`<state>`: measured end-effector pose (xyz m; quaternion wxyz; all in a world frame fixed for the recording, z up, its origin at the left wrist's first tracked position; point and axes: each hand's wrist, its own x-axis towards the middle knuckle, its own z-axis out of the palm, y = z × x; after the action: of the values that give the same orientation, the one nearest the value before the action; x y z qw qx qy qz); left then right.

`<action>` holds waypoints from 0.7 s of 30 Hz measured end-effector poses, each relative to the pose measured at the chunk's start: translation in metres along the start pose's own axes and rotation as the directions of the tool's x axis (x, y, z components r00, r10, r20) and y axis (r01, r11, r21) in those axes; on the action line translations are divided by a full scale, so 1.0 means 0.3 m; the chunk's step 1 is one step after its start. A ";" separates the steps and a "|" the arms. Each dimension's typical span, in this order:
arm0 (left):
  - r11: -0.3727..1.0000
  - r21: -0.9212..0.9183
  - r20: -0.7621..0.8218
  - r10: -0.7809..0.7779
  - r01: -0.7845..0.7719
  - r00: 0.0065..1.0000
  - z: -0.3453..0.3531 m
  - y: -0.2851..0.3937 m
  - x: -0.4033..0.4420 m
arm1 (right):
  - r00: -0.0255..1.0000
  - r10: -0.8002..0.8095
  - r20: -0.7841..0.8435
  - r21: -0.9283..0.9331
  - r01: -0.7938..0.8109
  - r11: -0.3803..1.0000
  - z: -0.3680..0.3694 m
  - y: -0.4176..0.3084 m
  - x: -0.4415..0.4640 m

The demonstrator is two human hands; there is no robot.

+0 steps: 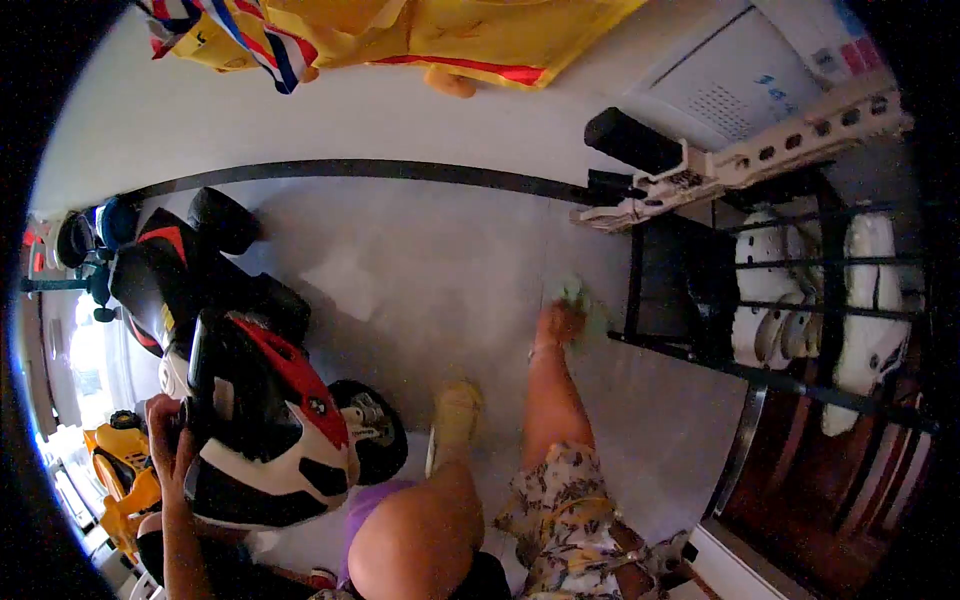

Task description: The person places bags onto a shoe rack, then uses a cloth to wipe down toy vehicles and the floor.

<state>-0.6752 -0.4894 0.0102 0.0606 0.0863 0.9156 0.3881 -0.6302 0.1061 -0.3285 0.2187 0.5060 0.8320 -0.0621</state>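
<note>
My right hand (pixel 562 322) reaches down to the grey floor and presses on a pale green cloth (pixel 594 310), close to the corner of a black wire rack (pixel 632 285). The hand partly covers the cloth. On the left stands a black, white and red ride-on toy (pixel 265 430) with black wheels. My left hand (pixel 170 432) has its fingers wrapped round a dark part at the toy's near left side; the exact part is hard to make out.
White shoes (pixel 870 300) sit in the rack, and a beige toy gun (pixel 720 170) lies across its top. A yellow toy vehicle (pixel 125 465) stands at far left. Yellow bags (pixel 480 40) hang by the wall. A doorway threshold (pixel 745 450) is at lower right.
</note>
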 end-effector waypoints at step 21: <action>0.996 0.087 -0.083 0.007 0.000 0.997 0.067 0.156 0.049 | 0.815 -0.393 -0.427 0.359 0.551 0.753 -0.067 -0.265 0.039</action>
<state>-0.6808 -0.4404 0.0294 0.0180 0.0743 0.9331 0.3514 -0.7100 0.0839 -0.3248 -0.0730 0.3162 0.9175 -0.2300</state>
